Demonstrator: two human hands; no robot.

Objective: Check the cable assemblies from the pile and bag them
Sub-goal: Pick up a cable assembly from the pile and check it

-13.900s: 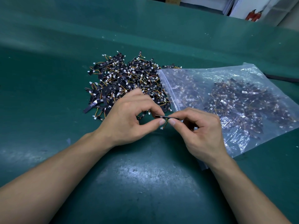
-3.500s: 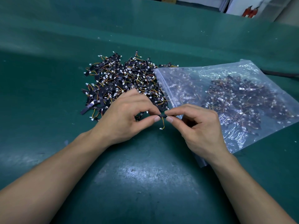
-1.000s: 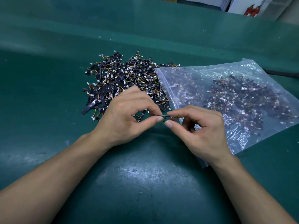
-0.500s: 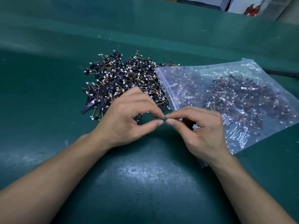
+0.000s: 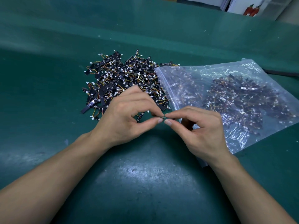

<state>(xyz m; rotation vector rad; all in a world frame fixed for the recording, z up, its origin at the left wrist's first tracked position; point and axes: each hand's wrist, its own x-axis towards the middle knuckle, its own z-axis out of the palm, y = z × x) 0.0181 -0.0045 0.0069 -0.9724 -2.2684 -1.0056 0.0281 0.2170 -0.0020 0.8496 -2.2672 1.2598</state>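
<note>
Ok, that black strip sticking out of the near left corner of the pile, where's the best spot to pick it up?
Pinch the black strip by its free outer end, coming from the near left over the bare mat. That end juts clear of the pile and lies flat; the other end sits in the tangle. The left hand is nearer, though it pinches a piece now.

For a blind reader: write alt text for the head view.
The left hand and right hand pinch a cable assembly between them over a table. A pile of assemblies lies behind; a clear bag holding more lies at right.
</note>
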